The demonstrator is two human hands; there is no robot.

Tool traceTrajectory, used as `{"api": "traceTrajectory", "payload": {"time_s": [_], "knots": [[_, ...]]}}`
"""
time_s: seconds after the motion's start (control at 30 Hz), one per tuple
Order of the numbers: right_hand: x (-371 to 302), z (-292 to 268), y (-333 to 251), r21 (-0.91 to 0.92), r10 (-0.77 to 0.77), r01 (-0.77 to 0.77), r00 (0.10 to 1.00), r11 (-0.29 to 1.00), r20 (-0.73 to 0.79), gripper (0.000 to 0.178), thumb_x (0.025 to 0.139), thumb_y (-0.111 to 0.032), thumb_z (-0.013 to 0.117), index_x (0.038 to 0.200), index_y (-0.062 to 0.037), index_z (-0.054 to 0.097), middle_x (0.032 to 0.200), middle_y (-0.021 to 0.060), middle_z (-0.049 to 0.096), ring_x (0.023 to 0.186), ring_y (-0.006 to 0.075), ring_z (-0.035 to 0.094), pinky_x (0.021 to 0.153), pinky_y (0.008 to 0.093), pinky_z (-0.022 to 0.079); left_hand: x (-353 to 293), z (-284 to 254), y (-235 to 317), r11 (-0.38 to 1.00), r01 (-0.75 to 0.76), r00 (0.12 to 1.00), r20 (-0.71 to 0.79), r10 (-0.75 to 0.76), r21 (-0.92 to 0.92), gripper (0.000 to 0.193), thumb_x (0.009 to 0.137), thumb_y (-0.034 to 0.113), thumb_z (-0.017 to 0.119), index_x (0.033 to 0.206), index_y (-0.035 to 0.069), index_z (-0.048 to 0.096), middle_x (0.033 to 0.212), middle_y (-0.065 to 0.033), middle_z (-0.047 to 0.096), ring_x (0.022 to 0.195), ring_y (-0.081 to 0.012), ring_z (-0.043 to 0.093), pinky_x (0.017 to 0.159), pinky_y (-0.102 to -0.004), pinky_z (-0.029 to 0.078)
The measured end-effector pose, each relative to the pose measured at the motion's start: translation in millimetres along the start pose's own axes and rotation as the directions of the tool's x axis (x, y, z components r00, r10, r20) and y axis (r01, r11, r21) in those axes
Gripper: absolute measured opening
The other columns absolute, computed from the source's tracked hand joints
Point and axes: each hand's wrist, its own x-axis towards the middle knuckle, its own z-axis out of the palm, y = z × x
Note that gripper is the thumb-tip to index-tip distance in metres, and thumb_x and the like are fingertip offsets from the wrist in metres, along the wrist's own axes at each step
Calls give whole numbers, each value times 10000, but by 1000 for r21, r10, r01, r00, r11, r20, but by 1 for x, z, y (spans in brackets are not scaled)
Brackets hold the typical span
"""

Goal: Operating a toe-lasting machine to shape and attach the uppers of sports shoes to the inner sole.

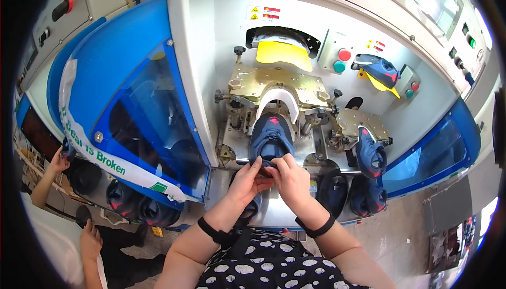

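A dark blue shoe with a red mark (pixel 271 131) lies toe-away in front of me, its toe at the white curved pad (pixel 279 99) of the machine's metal clamp (pixel 305 83). At the near end of the shoe, my left hand (pixel 249 181) pinches the heel edge between thumb and fingers. My right hand (pixel 289 179) grips the same edge just beside it, its fingers closed and close to the left ones. What lies under the fingertips is partly hidden.
Another blue shoe (pixel 371 152) sits at the right-hand station. Several shoes (pixel 155 211) stand on the lower ledge. A blue door panel (pixel 121 94) juts out at left. Red and green buttons (pixel 342 60) are on the back wall. A co-worker's hand (pixel 60 161) holds a shoe at far left.
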Motion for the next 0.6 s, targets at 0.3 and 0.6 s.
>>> {"api": "traceTrajectory", "payload": {"time_s": [0.3, 0.6], "knots": [[-2, 0, -3, 33, 33, -33, 999, 999, 4, 160, 841, -225, 665, 922, -92, 624, 822, 80, 556, 656, 281, 608, 555, 369, 476, 0, 0, 3, 998, 2, 998, -69, 3, 63, 323, 924, 395, 598, 1018, 86, 577, 833, -64, 665, 681, -203, 683, 603, -309, 574], [15, -20, -9, 68, 11, -7, 998, 998, -66, 357, 797, -317, 713, 1058, -93, 619, 973, 95, 574, 799, 278, 617, 622, 363, 499, -1, 2, 2, 996, -31, 992, -119, 41, 88, 369, 925, 437, 579, 1032, 84, 577, 827, -60, 656, 647, -183, 671, 594, -295, 571]]}}
